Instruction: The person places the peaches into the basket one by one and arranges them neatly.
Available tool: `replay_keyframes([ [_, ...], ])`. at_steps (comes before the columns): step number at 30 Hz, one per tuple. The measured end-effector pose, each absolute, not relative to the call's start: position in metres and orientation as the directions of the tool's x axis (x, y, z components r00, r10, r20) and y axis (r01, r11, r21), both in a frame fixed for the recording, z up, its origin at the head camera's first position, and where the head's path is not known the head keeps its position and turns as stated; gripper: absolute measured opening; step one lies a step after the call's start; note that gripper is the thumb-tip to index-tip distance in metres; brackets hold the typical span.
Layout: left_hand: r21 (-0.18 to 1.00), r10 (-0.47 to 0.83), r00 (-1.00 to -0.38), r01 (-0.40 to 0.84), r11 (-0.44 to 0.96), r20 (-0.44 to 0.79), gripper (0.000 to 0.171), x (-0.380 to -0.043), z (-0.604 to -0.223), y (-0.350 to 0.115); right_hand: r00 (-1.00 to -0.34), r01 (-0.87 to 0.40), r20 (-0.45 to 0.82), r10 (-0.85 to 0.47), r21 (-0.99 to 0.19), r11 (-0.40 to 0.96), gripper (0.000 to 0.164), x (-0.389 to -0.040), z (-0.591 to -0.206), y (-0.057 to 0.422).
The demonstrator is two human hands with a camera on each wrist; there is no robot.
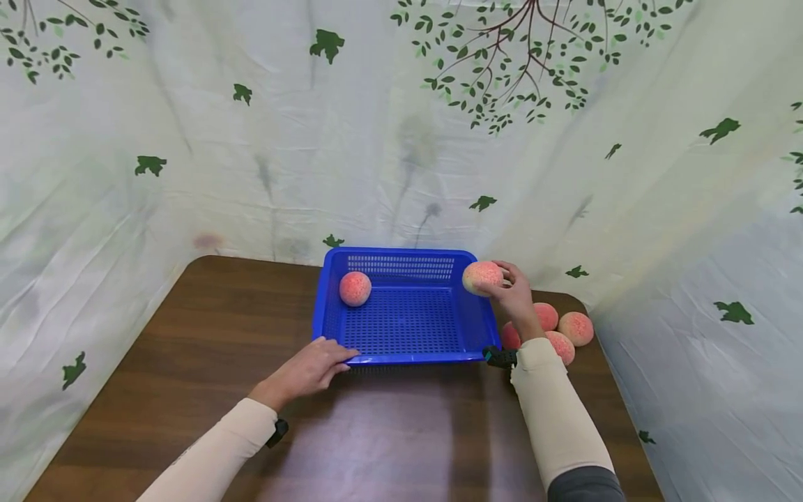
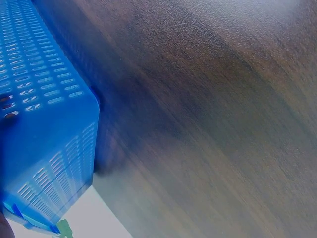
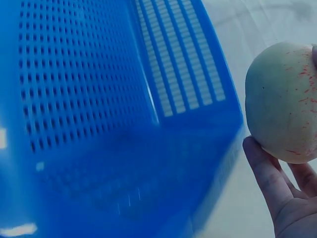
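A blue plastic basket [image 1: 401, 359] with slotted walls and a perforated floor stands on the table, and one peach [image 1: 355, 288] lies in its left part. My left hand [image 1: 309, 369] grips the basket's rim at the near left corner; in the left wrist view the basket [image 2: 49, 134] hides most of that hand. Over the basket's right rim, my right hand [image 1: 516, 293] holds a second peach [image 1: 482, 277] between thumb and fingers. The right wrist view has this held peach [image 3: 280, 104] just outside the basket wall, with pale and red-flecked skin.
Several more peaches [image 1: 575, 328] lie on the table to the right of the basket, partly behind my right forearm. The brown wooden table [image 1: 251, 314] meets a pale leaf-print curtain [image 1: 282, 174] at its back and sides.
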State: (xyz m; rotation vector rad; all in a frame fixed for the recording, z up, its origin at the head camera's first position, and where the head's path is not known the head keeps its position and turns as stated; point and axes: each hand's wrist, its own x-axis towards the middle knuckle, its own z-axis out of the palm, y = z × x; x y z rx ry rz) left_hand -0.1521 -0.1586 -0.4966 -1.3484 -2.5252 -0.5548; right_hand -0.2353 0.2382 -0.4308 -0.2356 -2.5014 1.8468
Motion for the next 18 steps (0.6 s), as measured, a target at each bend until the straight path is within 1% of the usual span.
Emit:
replay_keyframes([
  [3, 0.220, 0.747, -0.547, 0.837, 0.502, 0.378, 0.024, -0.152, -0.496, -0.159, -0.990, 0.105, -0.073, 0.121, -0.955, 0.276, 0.071, -0.242, -0.431, 0.223],
  [9, 0.219, 0.749, -0.544, 0.838, 0.499, 0.377, 0.023, -0.152, -0.496, -0.159, -0.996, 0.051, -0.028, 0.089, -0.964, 0.261, 0.065, -0.260, -0.446, 0.198],
  [18, 0.241, 0.748, -0.561, 0.828, 0.507, 0.355, 0.023, -0.152, -0.496, -0.160, -0.992, 0.105, -0.084, 0.099, -0.967, 0.232, 0.066, -0.275, -0.467, 0.159],
])
